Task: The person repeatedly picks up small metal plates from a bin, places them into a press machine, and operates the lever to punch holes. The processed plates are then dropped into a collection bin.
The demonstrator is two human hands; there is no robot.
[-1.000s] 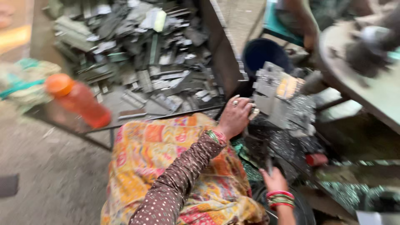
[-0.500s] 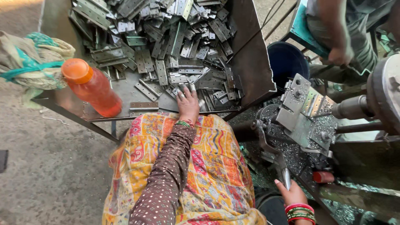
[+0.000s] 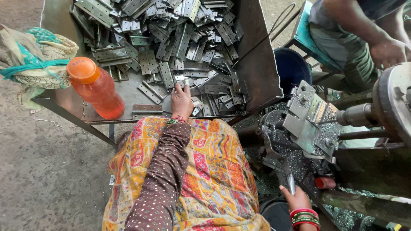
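Left hand (image 3: 182, 100) lies palm down at the near edge of the hinge pile (image 3: 171, 38), fingers (image 3: 179, 87) spread flat and pointing toward 12 o'clock. The fingertips press on a small bright hinge plate (image 3: 185, 80); the fingers are not closed around it, only resting on top. That plate sits at the 6 o'clock fringe of the pile, just above the front lip of the metal tray (image 3: 252, 72).

The pile fills the tray from 12 o'clock down to about the hand. A bare strip of tray floor runs between the hand and the orange bottle (image 3: 96, 87), at 9 o'clock from the hand. The bottle stands on the tray's front left corner, close to the lip. At 9 o'clock from the bottle, a bundled cloth (image 3: 30, 64) hangs over the tray's left edge.

The tray's right wall rises steeply at 3 o'clock from the hand, shutting off that side. Past the wall, a blue bucket (image 3: 293, 66) stands on the floor.

Right hand (image 3: 297, 201), at 5 o'clock from the left and well apart, has its fingers wrapped around the lower end of a metal lever (image 3: 278, 158). Red and green bangles (image 3: 305, 216) sit on that wrist. The lever runs up toward 11 o'clock to a press machine (image 3: 310, 117), with metal shavings (image 3: 291, 149) heaped beneath it.

At 1 o'clock another person's hand (image 3: 387, 51) rests near the machine's flywheel (image 3: 396, 102).
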